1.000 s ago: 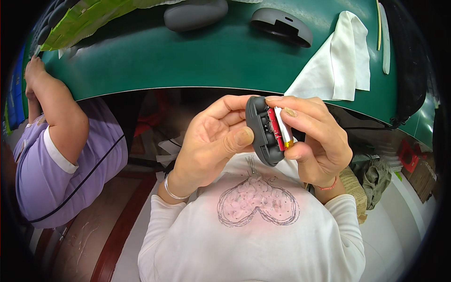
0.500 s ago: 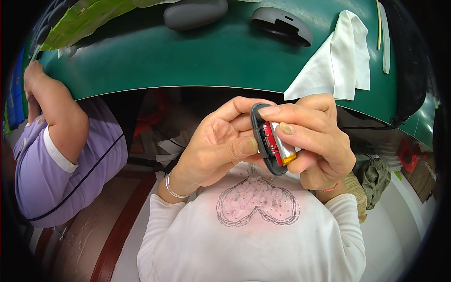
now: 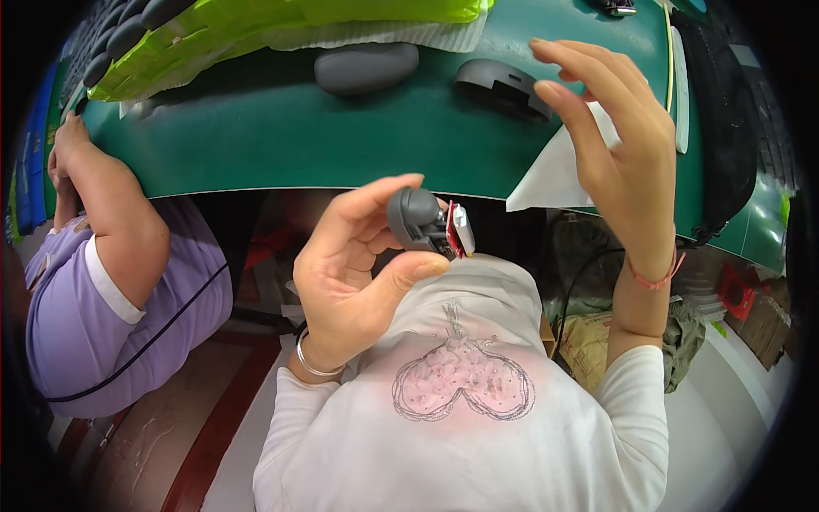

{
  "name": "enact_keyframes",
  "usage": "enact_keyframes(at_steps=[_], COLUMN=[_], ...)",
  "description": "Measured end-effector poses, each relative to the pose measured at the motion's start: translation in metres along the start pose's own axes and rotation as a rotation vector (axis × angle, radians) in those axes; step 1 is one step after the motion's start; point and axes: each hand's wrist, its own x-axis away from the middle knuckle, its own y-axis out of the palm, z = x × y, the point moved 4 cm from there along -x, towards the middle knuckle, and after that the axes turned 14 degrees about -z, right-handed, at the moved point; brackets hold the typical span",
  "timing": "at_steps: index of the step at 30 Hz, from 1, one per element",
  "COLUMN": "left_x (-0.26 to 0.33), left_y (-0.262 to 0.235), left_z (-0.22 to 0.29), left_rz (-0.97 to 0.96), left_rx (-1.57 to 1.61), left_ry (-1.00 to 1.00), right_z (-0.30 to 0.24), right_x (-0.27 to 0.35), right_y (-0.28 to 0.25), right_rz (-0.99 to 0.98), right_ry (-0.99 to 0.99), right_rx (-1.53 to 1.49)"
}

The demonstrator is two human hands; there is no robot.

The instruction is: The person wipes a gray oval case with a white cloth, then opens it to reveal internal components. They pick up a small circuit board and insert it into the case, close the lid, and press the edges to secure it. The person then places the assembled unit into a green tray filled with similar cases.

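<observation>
My left hand [image 3: 345,277] grips a dark grey plastic casing part [image 3: 414,209] between thumb and fingers, just off the table's front edge. Fixed to that part are a red circuit board [image 3: 451,232] and a silver pouch battery [image 3: 463,229], tilted and facing right. My right hand [image 3: 627,141] holds nothing; its fingers are apart above the table. Close to its fingertips lies a grey hollow shell [image 3: 495,78] with a cut-out in its rim. Under the right hand is a white cloth [image 3: 546,179], partly hidden by it.
On the green table [image 3: 281,141] sits a rounded grey case [image 3: 367,68]. Bright green trays [image 3: 230,30] with several dark grey pieces stand at the back left. A black bag [image 3: 721,128] is at the right. At far left a person in purple [image 3: 128,316] leans at the table.
My right hand has let go of the casing part and moved up and right over the table, near the shell. The left hand has turned the part and shifted slightly left.
</observation>
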Motion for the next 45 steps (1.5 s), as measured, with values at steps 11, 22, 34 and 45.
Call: enact_keyframes(at_steps=[11,22,34,45], left_x=[-0.001,-0.004,-0.005,-0.009], left_y=[-0.002,-0.004,0.008,0.019], left_z=[-0.003,-0.009,-0.005,-0.005], left_rz=[0.011,0.006,0.006,-0.023], left_rx=[-0.053,0.128,0.222,-0.038], left_ry=[-0.017,0.001,-0.074,-0.05], right_z=[0.011,-0.017,-0.026,-0.031], right_x=[-0.016,0.019,0.078,0.08], right_y=[0.012,0.015,0.047,0.05], right_rz=[-0.281,-0.246,-0.012,-0.036], right_ry=[0.09,0.269,0.286,0.17], right_rx=[-0.14,-1.255,-1.401,-1.19])
